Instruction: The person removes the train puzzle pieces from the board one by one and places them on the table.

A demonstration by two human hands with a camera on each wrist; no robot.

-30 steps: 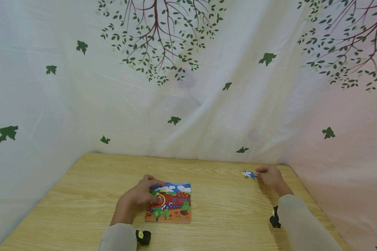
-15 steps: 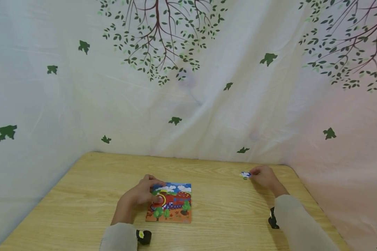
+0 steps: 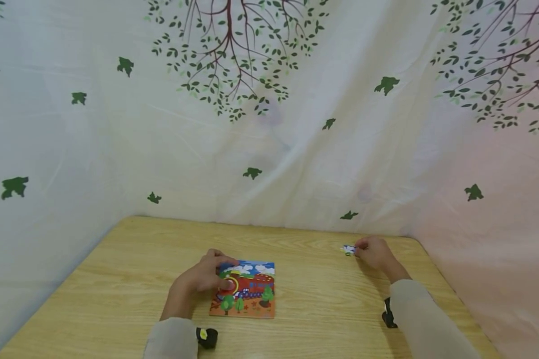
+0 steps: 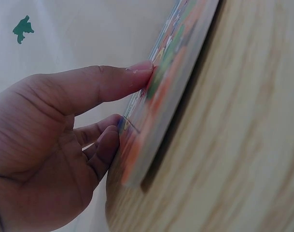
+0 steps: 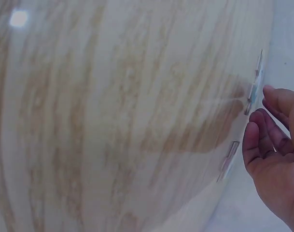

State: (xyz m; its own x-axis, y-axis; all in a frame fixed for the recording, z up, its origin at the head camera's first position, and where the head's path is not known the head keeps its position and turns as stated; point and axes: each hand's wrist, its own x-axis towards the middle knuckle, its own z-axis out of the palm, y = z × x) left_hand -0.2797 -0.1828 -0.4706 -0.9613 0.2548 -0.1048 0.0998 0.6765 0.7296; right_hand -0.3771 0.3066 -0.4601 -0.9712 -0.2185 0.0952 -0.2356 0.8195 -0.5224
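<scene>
A square picture puzzle [image 3: 256, 299] showing a red train, clouds and trees lies flat on the table. My left hand [image 3: 202, 275] holds its left side, the thumb on the picture and the fingers at the left and far edges. In the left wrist view, the puzzle's thick edge [image 4: 154, 140] shows under the thumb. At the far right, my right hand [image 3: 375, 254] pinches the right end of a small blue-and-white puzzle piece [image 3: 348, 250], close over the tabletop. A second thin piece [image 5: 228, 162] appears in the right wrist view, hidden behind the hand from above.
Both hands work on a light wood table [image 3: 314, 294] with rounded far corners. White curtains [image 3: 184, 149] printed with leaves and branches hang behind and beside it. Black camera straps sit at the left wrist [image 3: 206, 338] and right wrist [image 3: 389, 313].
My right hand has moved a little to the left, and the small puzzle piece has shifted left with it. The left hand keeps its hold on the square puzzle.
</scene>
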